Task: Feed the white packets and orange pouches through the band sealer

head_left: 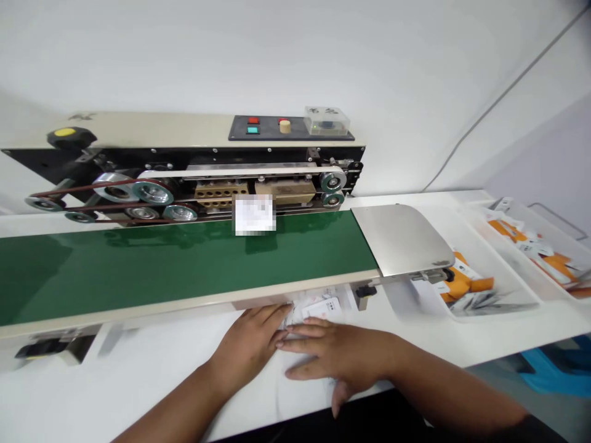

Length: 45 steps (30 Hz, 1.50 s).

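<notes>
My left hand [252, 341] lies on the white table in front of the conveyor, its fingers stretched out near the conveyor's lower edge. Beside it, my right hand [337, 351] is spread with the fingers pointing left, their tips close to my left thumb. Around and under both hands is what looks like clear plastic film. A white printed packet [323, 307] lies just beyond my right hand, partly under the conveyor's edge. Neither hand is closed around anything. On the green conveyor belt [148, 271], a small white piece [253, 214] stands against the sealing machine; its details are blurred out.
The belt sealing machine [212, 163] spans the back, with pulleys and a control panel [290, 128]. A metal plate [401, 240] extends the conveyor's right end. Two translucent bins [512, 289] with orange and white packets stand at right. A blue stool [554, 369] is below.
</notes>
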Tool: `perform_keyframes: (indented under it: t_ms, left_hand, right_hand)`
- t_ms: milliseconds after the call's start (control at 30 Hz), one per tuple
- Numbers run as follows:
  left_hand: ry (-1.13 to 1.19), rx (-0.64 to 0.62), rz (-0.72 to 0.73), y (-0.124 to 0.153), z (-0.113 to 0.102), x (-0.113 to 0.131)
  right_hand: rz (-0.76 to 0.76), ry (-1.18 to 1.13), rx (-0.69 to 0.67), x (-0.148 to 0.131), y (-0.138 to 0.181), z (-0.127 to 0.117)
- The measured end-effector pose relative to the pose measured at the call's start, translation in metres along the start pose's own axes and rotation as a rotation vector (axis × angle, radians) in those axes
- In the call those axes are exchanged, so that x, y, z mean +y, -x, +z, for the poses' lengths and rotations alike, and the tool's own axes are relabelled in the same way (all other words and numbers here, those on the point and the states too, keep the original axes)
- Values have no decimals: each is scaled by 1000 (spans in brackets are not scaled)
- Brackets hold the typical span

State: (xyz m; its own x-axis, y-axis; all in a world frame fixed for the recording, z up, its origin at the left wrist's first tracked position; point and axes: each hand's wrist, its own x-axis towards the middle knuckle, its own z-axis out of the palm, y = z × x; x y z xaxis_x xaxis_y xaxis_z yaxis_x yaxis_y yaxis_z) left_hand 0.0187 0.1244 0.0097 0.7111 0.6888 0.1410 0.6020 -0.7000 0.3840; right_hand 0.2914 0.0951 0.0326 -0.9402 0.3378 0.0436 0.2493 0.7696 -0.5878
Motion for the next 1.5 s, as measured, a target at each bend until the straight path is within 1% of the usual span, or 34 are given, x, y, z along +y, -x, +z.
perform_keyframes:
  t_ms: [133,267,433,733,800,900,933,1000,1067,1167,1333,1367,1400,1433,1500]
  left_hand:
    - [50,13,20,0,-1,-1]
    - [94,11,61,-2,-5,2]
    - [133,36,106,-3,-14,8]
    - [158,96,189,-5,-16,12]
    - [170,103,200,-7,-18,13]
    - [194,113,211,-8,-20,15]
    - [206,115,213,-8,-21,15]
    - [243,111,216,-6,-20,17]
    - [294,96,220,-4,-19,20]
    - [376,42,193,0,-15,28]
    - [584,-139,192,-1,-16,41]
    - [624,-135,179,-2,-16,41]
    - [655,-101,146,-2,-16,40]
    - [679,-45,95,-1,-15,38]
    - [722,67,-25,1,-12,33]
  right_hand:
    - [-68,-19,30,6,-2,4]
    - [-120,-21,97,8,-4,3]
    - [-91,1,172,4,0,1]
    - [-36,-46,196,-3,-4,1]
    - [-54,-54,208,-6,-4,1]
    - [-78,-37,265,-11,-3,-2]
    - [-98,-19,278,-13,-3,-3]
    - [-186,23,297,-16,-3,-6]
    - [-292,43,305,-19,-3,-7]
    - [-400,18,324,-19,-4,-3]
    - [-432,39,337,-19,-1,-2]
    - [-421,55,354,-19,-1,-3]
    - [-397,65,399,-20,0,-5]
    - [-357,69,477,-20,1,-6]
    - [-208,52,656,-21,2,-9]
